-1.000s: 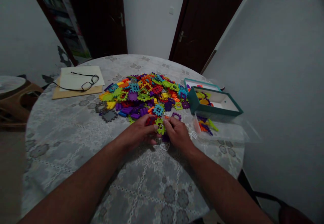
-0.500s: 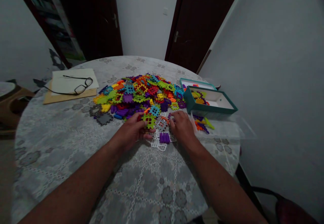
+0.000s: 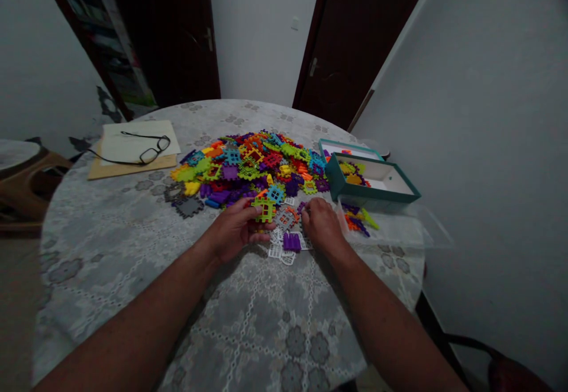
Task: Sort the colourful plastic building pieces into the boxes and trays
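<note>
My left hand (image 3: 233, 229) pinches a lime-green square building piece (image 3: 264, 209) with a window cut-out and notched edges, just above the table. Curled down, my right hand (image 3: 325, 224) has its fingers closed at a small purple building piece (image 3: 302, 207), mostly covered by them. Between the hands lie a grey notched piece (image 3: 284, 218) and an orange piece (image 3: 294, 213). Nearer to me, purple ribbed pieces (image 3: 291, 242) rest on white lattice pieces (image 3: 276, 250). A blue window piece (image 3: 276, 194) sits just beyond my left fingertips.
A large heap of colourful building pieces (image 3: 252, 158) lies beyond my hands. To the right stand a green-edged box (image 3: 377, 193) with pieces inside and a clear plastic tray (image 3: 399, 236). Eyeglasses (image 3: 148, 154) rest on papers (image 3: 110, 170) at the left.
The view has shifted slightly, moving everything a little to the right. My left hand still has the lime-green piece, and my right hand stays by the purple piece with its fingers drawn in.
</note>
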A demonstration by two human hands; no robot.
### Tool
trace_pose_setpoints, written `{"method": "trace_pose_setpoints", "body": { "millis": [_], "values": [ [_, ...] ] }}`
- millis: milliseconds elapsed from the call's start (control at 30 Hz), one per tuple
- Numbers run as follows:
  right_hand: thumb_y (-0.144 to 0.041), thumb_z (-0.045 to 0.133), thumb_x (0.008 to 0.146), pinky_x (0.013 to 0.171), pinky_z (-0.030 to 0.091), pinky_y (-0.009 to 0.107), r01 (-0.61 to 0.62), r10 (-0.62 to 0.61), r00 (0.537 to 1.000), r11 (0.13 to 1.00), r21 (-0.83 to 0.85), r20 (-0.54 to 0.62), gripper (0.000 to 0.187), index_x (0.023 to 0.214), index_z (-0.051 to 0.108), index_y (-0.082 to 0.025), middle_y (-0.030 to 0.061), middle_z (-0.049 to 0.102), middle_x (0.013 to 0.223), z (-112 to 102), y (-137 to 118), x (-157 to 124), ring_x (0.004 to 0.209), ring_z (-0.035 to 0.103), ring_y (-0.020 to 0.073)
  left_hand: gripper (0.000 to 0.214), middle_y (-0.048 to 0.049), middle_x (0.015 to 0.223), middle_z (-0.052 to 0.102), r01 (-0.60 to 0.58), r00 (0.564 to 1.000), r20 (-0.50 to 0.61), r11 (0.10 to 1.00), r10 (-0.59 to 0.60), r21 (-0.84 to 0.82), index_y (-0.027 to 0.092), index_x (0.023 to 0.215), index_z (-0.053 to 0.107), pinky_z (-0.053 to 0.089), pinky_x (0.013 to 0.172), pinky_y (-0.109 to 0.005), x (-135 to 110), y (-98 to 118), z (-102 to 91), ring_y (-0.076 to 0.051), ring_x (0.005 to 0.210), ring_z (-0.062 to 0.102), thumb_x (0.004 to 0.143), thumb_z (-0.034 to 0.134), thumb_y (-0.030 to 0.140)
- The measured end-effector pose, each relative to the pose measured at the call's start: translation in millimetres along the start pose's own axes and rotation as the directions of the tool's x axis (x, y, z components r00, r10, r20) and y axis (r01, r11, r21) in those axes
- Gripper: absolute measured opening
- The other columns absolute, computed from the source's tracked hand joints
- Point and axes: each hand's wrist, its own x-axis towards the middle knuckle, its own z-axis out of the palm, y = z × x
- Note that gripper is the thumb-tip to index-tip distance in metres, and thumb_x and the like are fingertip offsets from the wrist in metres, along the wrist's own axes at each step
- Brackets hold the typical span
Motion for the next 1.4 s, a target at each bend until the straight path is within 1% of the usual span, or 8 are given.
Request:
{"method": "trace_pose_setpoints", "body": {
  "millis": [167, 300, 733, 867, 1033, 1233, 1300, 1400],
  "values": [
    [-0.02, 0.064, 0.099, 0.104, 0.049, 0.045, 0.028, -0.027, 1.0, 0.997, 0.075, -0.013, 0.028, 0.126, 0.073, -0.02, 0.0165, 0.074, 0.119, 2, 4, 0, 0.116, 0.064, 0.0333, 0.036, -0.0051, 0.097, 0.075, -0.001, 1.0, 0.004, 1.0, 0.001, 0.013, 0.021, 0.112, 0.059, 0.068, 0.057, -0.034, -1, 0, 1.1, -0.027, 0.08, 0.083, 0.085, 0.083, 0.018],
    [-0.019, 0.062, 0.097, 0.105, 0.051, 0.044, 0.013, 0.005, 0.995, 0.984, 0.179, -0.102, 0.031, 0.125, 0.074, -0.021, 0.0151, 0.071, 0.121, -1, 5, 1, 0.117, 0.065, 0.0317, 0.034, -0.0064, 0.1, 0.075, 0.0, 1.0, 0.014, 1.0, 0.0, 0.025, 0.02, 0.112, 0.059, 0.068, 0.057, -0.034, -1, 0, 1.6, -0.027, 0.08, 0.083, 0.087, 0.081, 0.017],
    [-0.035, 0.065, 0.101, 0.077, 0.053, 0.035, 0.137, 0.117, 0.917, 0.806, 0.576, -0.381, 0.01, 0.105, 0.067, -0.025, 0.0049, 0.068, 0.1, -38, -33, -10, 0.084, 0.064, 0.0218, 0.024, -0.0119, 0.109, 0.078, 0.037, 0.996, 0.076, 0.999, -0.038, 0.022, 0.02, 0.113, 0.065, 0.068, 0.059, -0.035, -4, -1, 2.1, -0.027, 0.082, 0.083, 0.097, 0.078, 0.033],
    [-0.027, 0.063, 0.1, 0.079, 0.055, 0.037, 0.256, -0.02, 0.914, 0.805, 0.535, -0.406, 0.004, 0.096, 0.063, -0.027, 0.0055, 0.064, 0.098, -39, -46, -19, 0.091, 0.063, 0.0237, 0.026, -0.0142, 0.112, 0.078, 0.041, 0.993, 0.109, 0.999, -0.044, 0.026, 0.02, 0.116, 0.067, 0.069, 0.062, -0.036, -6, -3, 3.9, -0.026, 0.085, 0.082, 0.1, 0.077, 0.037],
    [-0.02, 0.059, 0.099, 0.085, 0.06, 0.038, 0.336, -0.254, 0.94, 0.804, 0.49, -0.228, 0.012, 0.105, 0.068, -0.027, 0.0085, 0.064, 0.109, -34, -58, -26, 0.1, 0.066, 0.0241, 0.026, -0.0136, 0.111, 0.077, 0.029, 0.99, 0.135, 0.999, -0.034, 0.041, 0.019, 0.117, 0.069, 0.069, 0.065, -0.034, -7, -6, 7.6, -0.025, 0.089, 0.08, 0.097, 0.08, 0.031],
    [-0.026, 0.057, 0.107, 0.1, 0.061, 0.039, 0.523, -0.52, 0.84, 0.705, 0.479, -0.151, 0.018, 0.12, 0.07, -0.027, 0.009, 0.068, 0.12, -36, -60, -25, 0.114, 0.067, 0.0233, 0.022, -0.007, 0.098, 0.075, -0.009, 0.997, 0.075, 0.999, 0.007, 0.032, 0.019, 0.113, 0.068, 0.068, 0.062, -0.032, -2, -7, 5.1, -0.02, 0.079, 0.075, 0.092, 0.076, 0.015],
    [-0.026, 0.058, 0.107, 0.101, 0.061, 0.039, 0.55, -0.553, 0.818, 0.669, 0.499, -0.16, 0.023, 0.128, 0.068, -0.028, 0.0094, 0.068, 0.13, -42, -54, -22, 0.119, 0.067, 0.0226, 0.022, -0.0081, 0.099, 0.076, -0.012, 0.998, 0.067, 0.999, 0.009, 0.036, 0.018, 0.112, 0.068, 0.068, 0.061, -0.031, -2, -4, 4.9, -0.02, 0.079, 0.076, 0.091, 0.074, 0.014],
    [-0.018, 0.058, 0.104, 0.101, 0.061, 0.041, 0.497, -0.432, 0.868, 0.724, 0.479, -0.247, 0.029, 0.13, 0.067, -0.026, 0.0117, 0.068, 0.135, -56, -35, -16, 0.123, 0.068, 0.0243, 0.025, -0.0121, 0.106, 0.078, -0.002, 0.999, 0.036, 0.999, 0.001, 0.037, 0.016, 0.114, 0.068, 0.07, 0.063, -0.035, -4, 0, 4.8, -0.025, 0.083, 0.08, 0.09, 0.073, 0.015]
  ]
}}
